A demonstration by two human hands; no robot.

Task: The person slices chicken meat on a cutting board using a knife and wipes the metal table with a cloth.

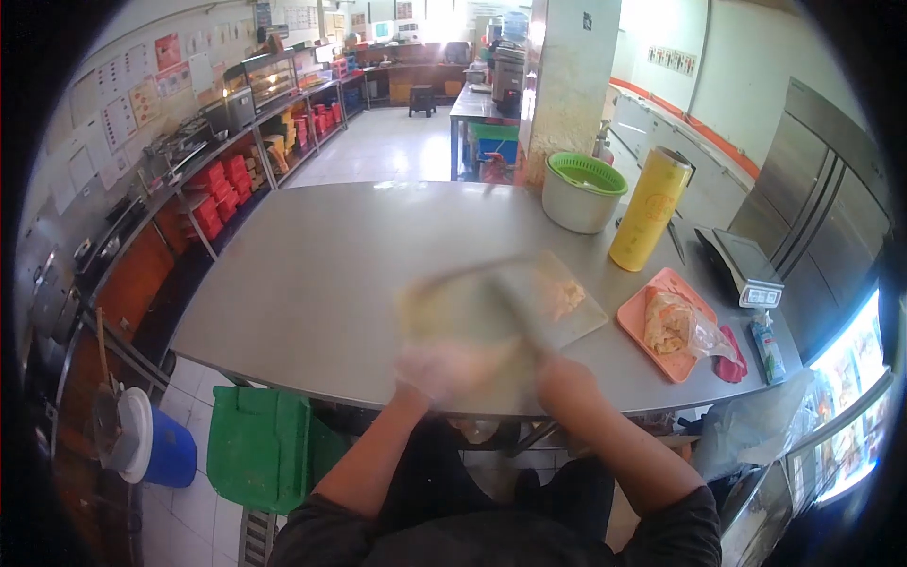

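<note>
My right hand (pixel 565 386) is closed round the handle of a knife (pixel 518 307), whose blurred blade points up and left over a cutting board (pixel 584 319). My left hand (pixel 435 371), in what looks like a clear glove, is at the near left of the board, at a pale, round-edged thing (pixel 453 302) that is smeared by motion. Its fingers are too blurred to make out. Chopped pale orange food (pixel 565 299) lies on the right part of the board.
Right of the board, a pink tray (pixel 673 367) holds a plastic bag of food (pixel 669 321). Beyond stand a yellow cylinder (pixel 650 210), a pot with a green basket (pixel 583 200) and a scale (pixel 744 265). A green bin (pixel 260 444) stands below the table's front left edge.
</note>
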